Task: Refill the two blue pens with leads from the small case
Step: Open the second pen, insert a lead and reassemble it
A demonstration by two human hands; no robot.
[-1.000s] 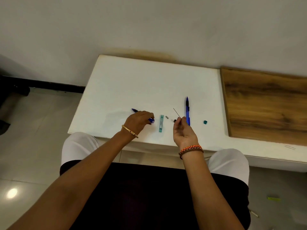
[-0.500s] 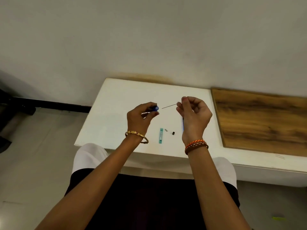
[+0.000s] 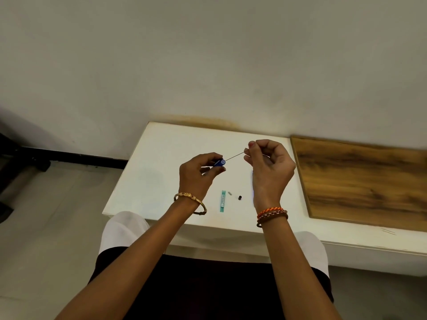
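Note:
My left hand grips a blue pen above the white table, its open rear end turned toward me; most of the barrel is hidden in the fist. My right hand pinches a thin dark lead whose free tip meets the pen's open end. The second blue pen lies on the table, almost wholly hidden behind my right hand. The small teal lead case lies flat below and between my hands.
A tiny grey piece and a small black cap lie just right of the case. A wooden board covers the table's right part. The wall runs along the table's far edge.
Both hands rose off the table, the left with the pen, the right with the lead. The lead's tip has closed onto the pen's open end. My view tilted upward.

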